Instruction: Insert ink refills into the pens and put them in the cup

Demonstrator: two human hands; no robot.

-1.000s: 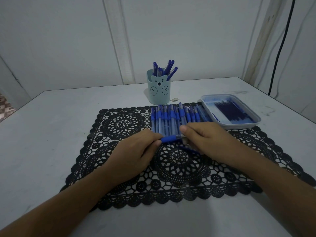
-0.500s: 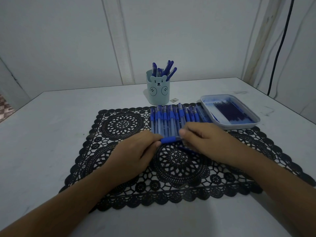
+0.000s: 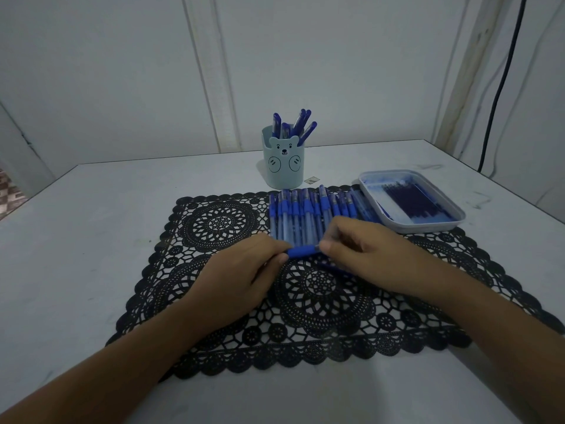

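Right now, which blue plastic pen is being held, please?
The crosswise blue pen, pinched between left hand and right hand; the rowed pens lie lengthwise.

One cup (image 3: 284, 166) holds five pens (image 3: 276, 123); one tray (image 3: 428, 229), one mat (image 3: 214, 224), left hand (image 3: 235, 280) and right hand (image 3: 367, 255), one gripped pen (image 3: 301, 250).

A blue pen (image 3: 301, 250) is held crosswise just before the row of pens (image 3: 308, 215), the bear-faced cup (image 3: 284, 162) upright behind them

A black lace placemat (image 3: 214, 228) lay flat on the white worktop (image 3: 91, 224). A black cable (image 3: 501, 84) ran down the white wall (image 3: 122, 71) at the right. Patterned floor tiles (image 3: 7, 194) showed at the far left.
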